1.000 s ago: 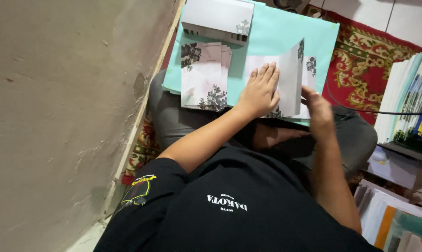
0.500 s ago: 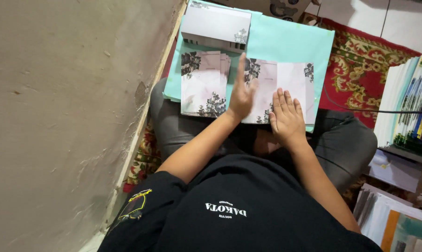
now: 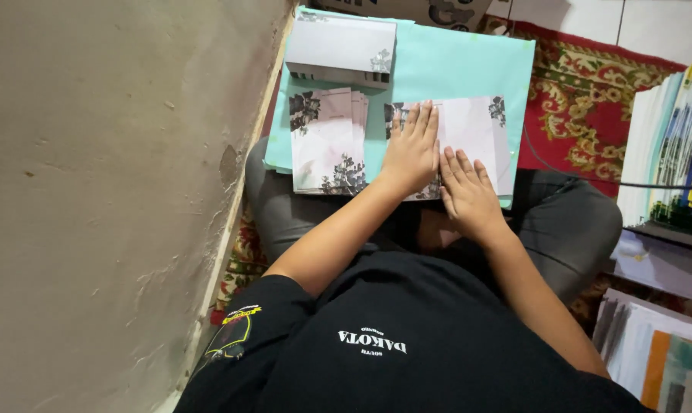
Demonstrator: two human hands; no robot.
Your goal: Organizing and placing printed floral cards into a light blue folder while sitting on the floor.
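Note:
A pale pink card (image 3: 472, 126) with dark floral corners lies flat on a mint green board (image 3: 453, 65) across my lap. My left hand (image 3: 411, 149) rests palm down on the card's left part, fingers stretched out. My right hand (image 3: 468, 195) lies flat beside it on the card's near edge. Neither hand grips anything. To the left on the board sits a fanned stack of similar cards (image 3: 327, 141). Beyond that stack stands a thicker pile of cards (image 3: 342, 50).
A bare plastered wall (image 3: 109, 191) runs close along the left. A red patterned rug (image 3: 591, 84) covers the floor at the right. Stacks of printed sheets and booklets (image 3: 667, 153) stand at the far right, with more sheets (image 3: 652, 344) at the lower right.
The card's right flap stood raised in my right hand; it now lies flat. Both hands have come down side by side and press on the card.

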